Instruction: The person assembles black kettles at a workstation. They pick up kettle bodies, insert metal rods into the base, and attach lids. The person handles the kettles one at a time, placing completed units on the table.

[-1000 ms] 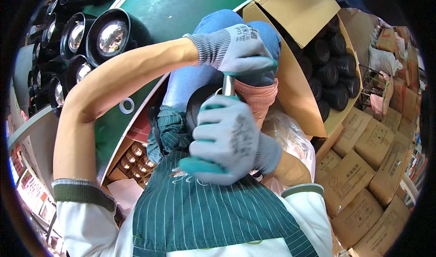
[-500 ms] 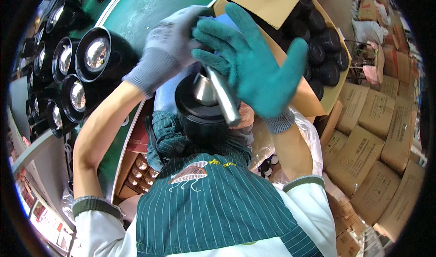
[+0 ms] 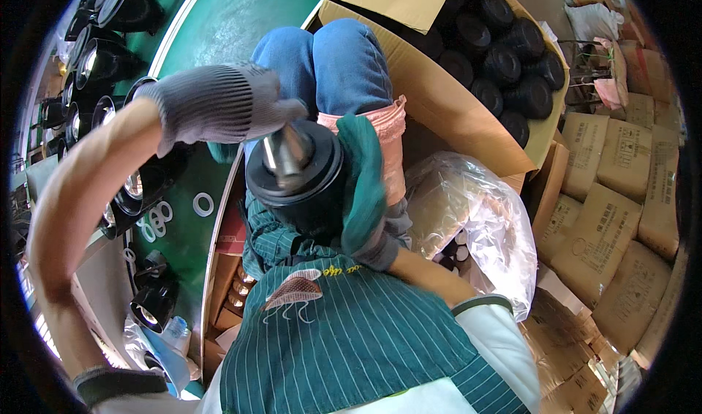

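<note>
A round black lamp housing rests over my lap, against my green striped apron. A short shiny metal cylinder stands on its top face. My left hand, in a grey knit glove, reaches in from the left and closes its fingers on that cylinder. My right hand, in a glove with a teal palm, wraps around the right side of the housing. The lower part of the housing is hidden behind the apron.
A green table on the left carries several black lamps and white rings. An open cardboard box ahead holds several black housings. A clear plastic bag and stacked cartons are on the right.
My right hand, spread open above the housing half a second ago, now grips its side. The housing has come lower toward my lap, and my left hand stays on the metal cylinder.
</note>
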Demonstrator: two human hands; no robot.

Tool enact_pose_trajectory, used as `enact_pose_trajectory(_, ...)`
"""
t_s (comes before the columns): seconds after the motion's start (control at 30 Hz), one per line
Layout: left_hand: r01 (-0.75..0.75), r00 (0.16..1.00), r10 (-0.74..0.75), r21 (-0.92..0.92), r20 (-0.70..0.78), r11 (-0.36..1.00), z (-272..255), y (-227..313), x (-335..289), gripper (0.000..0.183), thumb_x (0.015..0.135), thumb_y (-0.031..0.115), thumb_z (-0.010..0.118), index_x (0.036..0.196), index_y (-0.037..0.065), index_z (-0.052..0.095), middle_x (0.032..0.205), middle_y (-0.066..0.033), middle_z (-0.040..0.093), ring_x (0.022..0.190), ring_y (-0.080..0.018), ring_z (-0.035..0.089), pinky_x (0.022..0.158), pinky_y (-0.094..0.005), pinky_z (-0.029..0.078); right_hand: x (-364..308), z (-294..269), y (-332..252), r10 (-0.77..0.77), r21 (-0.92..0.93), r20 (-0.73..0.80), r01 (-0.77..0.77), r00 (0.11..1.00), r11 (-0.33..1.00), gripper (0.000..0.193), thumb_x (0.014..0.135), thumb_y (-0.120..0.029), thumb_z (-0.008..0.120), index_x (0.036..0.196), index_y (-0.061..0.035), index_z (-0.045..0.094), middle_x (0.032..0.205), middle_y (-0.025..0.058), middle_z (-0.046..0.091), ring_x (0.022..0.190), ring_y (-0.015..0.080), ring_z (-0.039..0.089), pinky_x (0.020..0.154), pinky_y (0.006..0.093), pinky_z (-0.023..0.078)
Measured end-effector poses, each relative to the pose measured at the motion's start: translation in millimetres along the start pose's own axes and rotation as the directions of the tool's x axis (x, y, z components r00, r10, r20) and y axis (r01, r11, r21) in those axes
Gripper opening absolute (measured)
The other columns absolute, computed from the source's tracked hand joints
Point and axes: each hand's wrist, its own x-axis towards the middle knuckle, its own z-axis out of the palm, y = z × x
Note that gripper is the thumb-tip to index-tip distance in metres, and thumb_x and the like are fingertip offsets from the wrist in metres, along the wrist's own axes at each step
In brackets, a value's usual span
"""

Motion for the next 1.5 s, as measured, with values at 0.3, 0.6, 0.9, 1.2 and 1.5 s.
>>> enact_pose_trajectory(0.3,0.277,0.955,-0.244,-0.216,0.166,0.936,33,-1,-12,0.09,0.104,0.042,0.057,0.157,-0.015,0.011,0.126,-0.0297,0.067,0.121,-0.04,0.065,0.107,-0.0425,0.05,-10,19,14,0.024,0.03,0.257,-0.033,0.966,0.999,0.073,0.107,-0.051,0.044,0.156,0.0022,0.033,0.152,0.0216,0.047,0.138,0.0327,0.051,0.116,0.0422,0.042)
enact_pose_trajectory(0.6,0.191,0.972,-0.227,-0.347,-0.065,0.918,73,6,-42,0.105,0.091,0.031,0.074,0.159,-0.011,0.006,0.134,-0.0391,0.056,0.123,-0.0463,0.061,0.107,-0.0455,0.049,115,71,62,0.374,0.147,0.816,-0.784,0.44,0.603,0.062,0.108,-0.045,0.05,0.147,0.0026,0.046,0.132,0.0181,0.064,0.116,0.0277,0.067,0.101,0.0361,0.055)
enact_pose_trajectory(0.9,0.044,0.969,-0.139,-0.415,-0.203,0.909,107,-14,-54,0.107,0.09,0.03,0.077,0.159,-0.009,0.005,0.15,-0.0364,0.042,0.134,-0.0431,0.053,0.111,-0.0446,0.047,91,124,82,0.575,-0.221,0.745,-0.689,0.338,0.69,0.041,0.103,-0.041,0.063,0.103,-0.0017,0.072,0.092,0.0081,0.074,0.082,0.0177,0.07,0.078,0.0296,0.058)
enact_pose_trajectory(1.2,-0.272,0.924,0.102,-0.446,-0.368,0.853,118,-50,-48,0.109,0.08,0.023,0.085,0.162,0.004,0.017,0.143,-0.0291,0.051,0.124,-0.0418,0.061,0.106,-0.0455,0.051,87,103,55,0.466,-0.398,0.532,-0.277,0.707,0.875,0.048,0.11,-0.04,0.051,0.104,0.0016,0.073,0.079,0.0081,0.072,0.079,0.0175,0.072,0.072,0.0323,0.056)
enact_pose_trajectory(1.5,-0.176,0.92,-0.013,-0.444,-0.392,0.879,30,-55,-14,0.077,0.095,0.029,0.072,0.16,0.01,0.035,0.119,-0.0227,0.073,0.103,-0.0293,0.073,0.099,-0.0464,0.058,107,27,43,0.162,0.009,0.514,-0.194,0.843,0.981,0.043,0.114,-0.021,0.039,0.149,0.0018,0.044,0.136,0.0182,0.063,0.12,0.0237,0.064,0.106,0.0357,0.051)
